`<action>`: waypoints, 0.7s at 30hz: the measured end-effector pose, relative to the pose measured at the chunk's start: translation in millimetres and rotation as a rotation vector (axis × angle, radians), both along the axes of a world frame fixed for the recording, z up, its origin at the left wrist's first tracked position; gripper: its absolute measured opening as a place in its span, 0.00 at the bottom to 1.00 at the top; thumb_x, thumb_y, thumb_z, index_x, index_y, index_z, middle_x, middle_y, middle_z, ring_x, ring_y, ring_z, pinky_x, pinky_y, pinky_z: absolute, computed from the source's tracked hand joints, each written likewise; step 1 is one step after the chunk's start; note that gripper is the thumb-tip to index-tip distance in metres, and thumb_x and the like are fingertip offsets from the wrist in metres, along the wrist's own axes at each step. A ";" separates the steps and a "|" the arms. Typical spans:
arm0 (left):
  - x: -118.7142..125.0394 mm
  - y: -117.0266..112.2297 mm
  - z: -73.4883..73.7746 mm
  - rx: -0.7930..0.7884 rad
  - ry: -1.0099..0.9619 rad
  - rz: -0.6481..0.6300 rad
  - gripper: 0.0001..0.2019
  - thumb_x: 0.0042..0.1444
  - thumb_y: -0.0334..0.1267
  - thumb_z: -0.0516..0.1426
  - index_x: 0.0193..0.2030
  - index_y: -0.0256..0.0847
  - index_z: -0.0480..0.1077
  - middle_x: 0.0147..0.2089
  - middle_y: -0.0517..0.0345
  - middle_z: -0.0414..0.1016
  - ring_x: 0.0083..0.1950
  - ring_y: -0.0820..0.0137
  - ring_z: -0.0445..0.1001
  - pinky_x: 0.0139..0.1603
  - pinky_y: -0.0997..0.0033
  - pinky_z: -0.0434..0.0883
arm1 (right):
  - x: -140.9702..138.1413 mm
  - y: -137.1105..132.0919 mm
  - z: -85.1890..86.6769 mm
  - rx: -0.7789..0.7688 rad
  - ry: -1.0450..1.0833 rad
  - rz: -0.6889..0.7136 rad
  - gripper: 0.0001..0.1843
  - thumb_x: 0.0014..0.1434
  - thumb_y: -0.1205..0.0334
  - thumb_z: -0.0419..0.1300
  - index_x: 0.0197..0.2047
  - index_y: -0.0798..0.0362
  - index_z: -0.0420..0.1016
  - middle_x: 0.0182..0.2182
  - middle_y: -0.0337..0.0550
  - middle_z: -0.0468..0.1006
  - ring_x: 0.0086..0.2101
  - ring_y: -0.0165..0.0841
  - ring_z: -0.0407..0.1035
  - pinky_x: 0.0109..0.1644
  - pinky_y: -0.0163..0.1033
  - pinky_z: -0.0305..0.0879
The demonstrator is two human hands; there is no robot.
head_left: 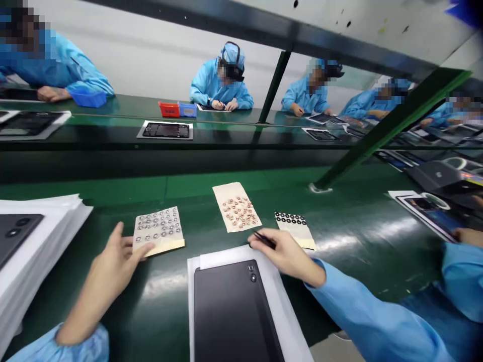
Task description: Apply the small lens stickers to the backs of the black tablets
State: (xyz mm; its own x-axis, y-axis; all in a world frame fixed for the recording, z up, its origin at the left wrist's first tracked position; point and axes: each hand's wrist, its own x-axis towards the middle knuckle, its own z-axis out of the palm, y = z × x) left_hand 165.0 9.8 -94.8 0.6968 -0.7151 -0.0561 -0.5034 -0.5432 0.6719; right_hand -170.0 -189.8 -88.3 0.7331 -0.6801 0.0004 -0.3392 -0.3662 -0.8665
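My left hand (113, 261) lies on the green bench with its fingers stretched out, the fingertips touching the near edge of a sticker sheet of grey rings (158, 229). My right hand (285, 251) is closed round dark tweezers (263, 239), whose tip points left above a black tablet back (234, 311) lying on a white sheet (271, 281). A beige sheet with small red-and-white rings (236, 206) lies beyond the tablet. Just behind my right hand sits a sheet with a row of black rings (294, 223).
A stack of white trays with a black device on top (26, 241) stands at the left. At the right, a co-worker's sleeve and hand (466, 251) rest by another tablet (430, 208). Several people in blue sit across the conveyor (113, 156). A green post (377, 136) slants down at the right.
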 end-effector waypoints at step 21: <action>-129.6 -51.8 -12.5 -0.012 -0.201 -0.594 0.16 0.68 0.51 0.55 0.51 0.44 0.77 0.45 0.53 0.72 0.48 0.61 0.68 0.51 0.61 0.67 | -57.4 57.1 -41.0 -0.717 0.017 0.149 0.23 0.64 0.74 0.53 0.60 0.54 0.70 0.46 0.46 0.75 0.31 0.25 0.70 0.30 0.32 0.65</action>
State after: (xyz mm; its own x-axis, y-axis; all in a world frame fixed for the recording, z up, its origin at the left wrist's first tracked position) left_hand 35.4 -42.0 -107.3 0.1765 -0.9833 0.0448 -0.8344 -0.1253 0.5368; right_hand -227.4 -132.6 -129.3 0.8215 -0.4105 0.3959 -0.2530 -0.8845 -0.3921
